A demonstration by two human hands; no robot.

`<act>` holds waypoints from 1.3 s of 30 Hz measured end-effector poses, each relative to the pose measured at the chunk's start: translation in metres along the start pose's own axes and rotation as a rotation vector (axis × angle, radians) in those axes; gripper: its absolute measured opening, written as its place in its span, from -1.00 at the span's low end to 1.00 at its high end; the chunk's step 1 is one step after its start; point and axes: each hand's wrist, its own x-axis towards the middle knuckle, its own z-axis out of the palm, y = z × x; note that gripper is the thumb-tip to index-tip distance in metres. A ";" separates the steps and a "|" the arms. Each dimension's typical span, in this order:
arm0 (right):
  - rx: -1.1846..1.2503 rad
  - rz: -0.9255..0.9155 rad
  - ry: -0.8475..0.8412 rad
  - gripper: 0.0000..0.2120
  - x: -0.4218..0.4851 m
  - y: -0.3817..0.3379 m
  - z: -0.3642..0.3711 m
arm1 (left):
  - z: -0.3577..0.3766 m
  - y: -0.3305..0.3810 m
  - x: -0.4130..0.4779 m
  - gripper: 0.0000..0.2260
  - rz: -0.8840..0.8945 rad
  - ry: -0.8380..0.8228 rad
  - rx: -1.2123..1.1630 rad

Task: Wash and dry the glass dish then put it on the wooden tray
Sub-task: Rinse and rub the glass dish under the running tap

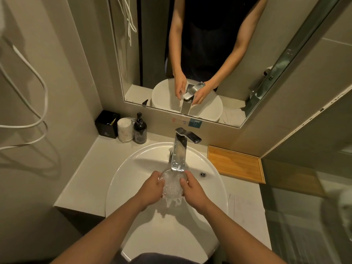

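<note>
A small clear glass dish [172, 184] with a bumpy pattern is held over the white basin [133, 168], right under the chrome tap's spout [179, 155]. Water runs onto it and spills off its lower edge. My left hand [152, 189] grips its left side and my right hand [192, 189] grips its right side, thumb on the rim. The wooden tray [236, 164] lies flat on the counter to the right of the basin, with nothing on it.
At the back left of the counter stand a black box [107, 124], a stack of wrapped cups [124, 130] and a dark pump bottle [140, 130]. A white towel [245, 208] lies on the counter at the right. A mirror hangs above; glass partition on the right.
</note>
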 end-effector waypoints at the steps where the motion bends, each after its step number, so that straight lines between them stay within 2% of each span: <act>1: 0.020 0.016 0.018 -0.65 0.000 0.001 0.001 | 0.001 -0.002 0.000 -0.87 -0.014 0.003 -0.013; 4: 0.076 0.039 0.006 -0.68 -0.001 0.003 0.003 | 0.003 -0.010 0.001 -0.91 -0.036 0.000 -0.049; 8: 0.078 0.013 -0.025 -0.68 0.000 -0.003 -0.002 | 0.000 -0.002 -0.001 -0.81 0.024 -0.030 0.064; 12: 0.066 0.005 -0.019 -0.67 -0.001 -0.001 -0.002 | 0.000 0.002 -0.003 -0.77 0.074 0.023 0.178; 16: 0.055 0.039 -0.020 -0.76 -0.003 0.000 0.001 | 0.004 -0.006 -0.007 -0.82 0.006 0.008 0.101; 21: 0.103 0.012 -0.064 -0.73 -0.003 -0.006 -0.005 | -0.001 -0.001 -0.009 -0.81 0.034 -0.076 0.065; 27: 0.184 0.070 -0.079 -0.76 -0.009 0.003 0.003 | 0.004 0.000 -0.010 -0.79 -0.027 0.001 -0.039; 32: 0.185 0.031 -0.078 -0.71 -0.008 -0.003 0.000 | -0.002 -0.002 -0.005 -0.71 -0.018 0.063 0.189; 36: 0.196 0.060 -0.044 -0.68 -0.008 0.000 0.005 | 0.002 -0.011 -0.001 -0.79 -0.025 0.069 0.085; 39: 0.225 0.095 -0.078 -0.67 -0.009 0.001 0.005 | 0.006 -0.006 -0.008 -0.83 -0.040 0.027 0.001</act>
